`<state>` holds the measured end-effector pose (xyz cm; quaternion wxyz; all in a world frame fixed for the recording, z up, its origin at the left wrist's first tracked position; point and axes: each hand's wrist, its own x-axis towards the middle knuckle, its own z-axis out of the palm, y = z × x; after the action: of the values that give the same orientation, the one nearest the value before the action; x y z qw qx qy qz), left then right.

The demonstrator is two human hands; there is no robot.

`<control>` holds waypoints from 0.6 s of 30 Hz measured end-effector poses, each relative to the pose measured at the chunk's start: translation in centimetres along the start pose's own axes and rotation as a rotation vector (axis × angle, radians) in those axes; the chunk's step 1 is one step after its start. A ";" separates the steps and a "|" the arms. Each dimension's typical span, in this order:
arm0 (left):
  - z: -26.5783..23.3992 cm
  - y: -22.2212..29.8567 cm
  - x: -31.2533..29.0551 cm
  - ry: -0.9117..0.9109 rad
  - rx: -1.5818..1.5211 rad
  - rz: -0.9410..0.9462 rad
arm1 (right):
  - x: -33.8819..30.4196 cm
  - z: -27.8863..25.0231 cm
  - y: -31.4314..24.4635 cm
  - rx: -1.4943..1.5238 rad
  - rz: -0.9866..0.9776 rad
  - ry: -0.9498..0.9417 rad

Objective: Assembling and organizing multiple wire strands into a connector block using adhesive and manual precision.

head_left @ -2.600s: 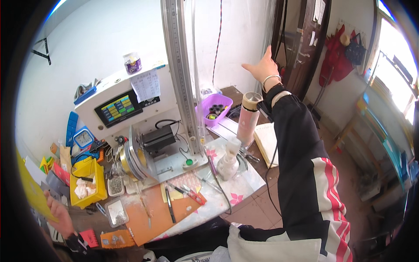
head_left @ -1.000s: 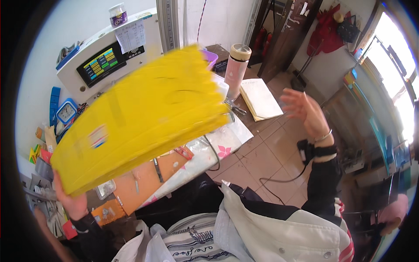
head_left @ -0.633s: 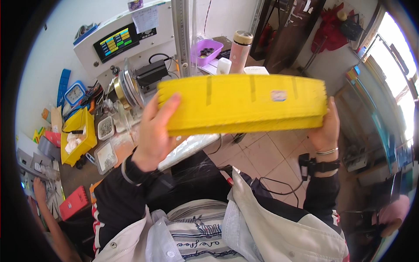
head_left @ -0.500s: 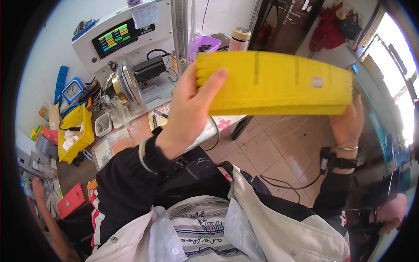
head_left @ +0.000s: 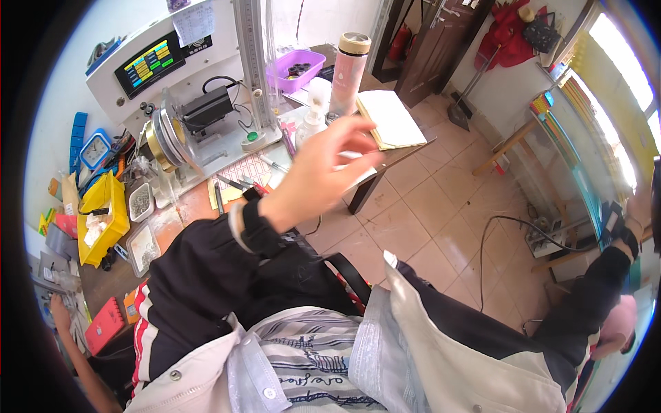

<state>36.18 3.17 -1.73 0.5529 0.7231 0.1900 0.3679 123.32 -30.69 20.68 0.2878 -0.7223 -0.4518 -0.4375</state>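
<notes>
My left hand (head_left: 313,180) is lifted in front of the table corner, holding nothing, its fingers bent and the thumb apart, a little blurred. Behind it are an open notebook (head_left: 394,118) with blank pages, a pink flask (head_left: 349,76) with a gold lid, and a small white bottle (head_left: 311,125). My right arm stretches far to the right, and my right hand (head_left: 640,210) is at the dark rim of the picture, beside a rack (head_left: 566,148) of stacked coloured sheets. Its fingers are too unclear to read. A yellow surface (head_left: 585,110) shows at the far right; I cannot tell whether it is the yellow piece held earlier.
A white machine with a screen (head_left: 148,65) and metal discs (head_left: 164,138) stands at the left. A yellow bin (head_left: 117,220), a purple basket (head_left: 318,63) and pens (head_left: 219,196) are on the table. A cable (head_left: 483,255) lies on the tiled floor. Another person's hand (head_left: 60,313) is far left.
The long yellow piece has left both hands' earlier place in front of me. My left hand has let it go, and my right arm has swung out to the right. The view has turned right.
</notes>
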 end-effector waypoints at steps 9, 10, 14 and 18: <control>-6.0 -6.2 -8.0 0.130 0.140 -0.244 | -8.1 6.1 -3.1 0.574 0.348 -0.123; -5.6 -5.8 -8.4 0.140 0.164 -0.233 | -10.8 8.6 -9.2 0.659 0.397 -0.147; -4.8 -6.2 -9.6 0.138 0.209 -0.177 | -18.6 9.1 -42.0 0.899 0.538 -0.201; -4.0 -7.0 -10.1 0.169 0.329 -0.055 | -23.3 15.0 -50.3 1.086 0.985 -0.341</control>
<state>27.49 1.18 -11.08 0.4193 0.7647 0.3131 0.3759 78.49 -6.43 -5.79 0.6920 -0.6549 -0.2672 0.1442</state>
